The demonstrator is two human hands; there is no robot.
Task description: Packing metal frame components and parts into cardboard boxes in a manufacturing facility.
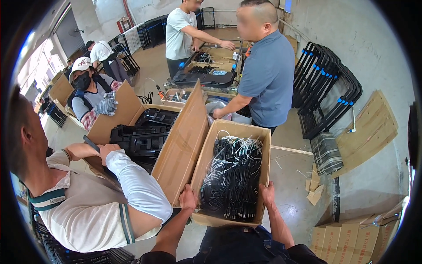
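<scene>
Both my hands hold an open-topped cardboard box [237, 128] in front of my body. Inside lie many bundled black cables [231, 182], tied with thin white strands. My left hand [189, 197] is closed on the near left side, fingers partly hidden. On the right wall, my right hand [267, 194] has its fingers wrapped round the edge. Just to the left, the raised flap [184, 141] of a larger carton leans close to my box. Black plastic parts [145, 134] fill that carton.
A person [96, 198] in a pale shirt stands close on my left. Another in a grey-blue shirt [272, 75] stands ahead by a workbench [206, 93]. Black metal frames [325, 83] lean at the right wall, with flat cartons [347, 242] at lower right.
</scene>
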